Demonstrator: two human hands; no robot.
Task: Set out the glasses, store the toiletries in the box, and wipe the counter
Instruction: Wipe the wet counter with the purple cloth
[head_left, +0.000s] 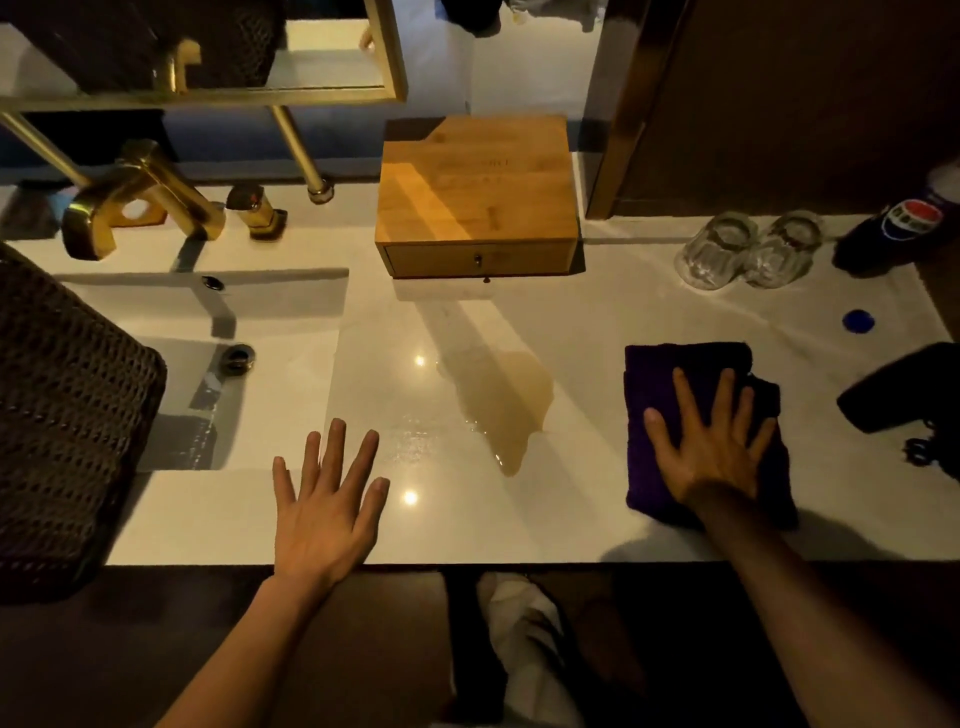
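Note:
A brownish spill (511, 402) lies in the middle of the white counter (545, 519). To its right a folded purple cloth (675, 374) lies flat, and my right hand (714, 441) presses on it with fingers spread. My left hand (327, 499) rests flat and open near the counter's front edge, left of the spill. A closed wooden box (475, 192) with a small front drawer stands at the back. Two clear glasses (748, 249) stand upside down, side by side, at the back right.
A sink (208, 332) with a gold faucet (135, 197) is on the left, a woven dark basket (67, 415) over its near corner. A dark cola bottle (898, 228), a blue cap (858, 320) and a black hair dryer (904, 389) sit at the right.

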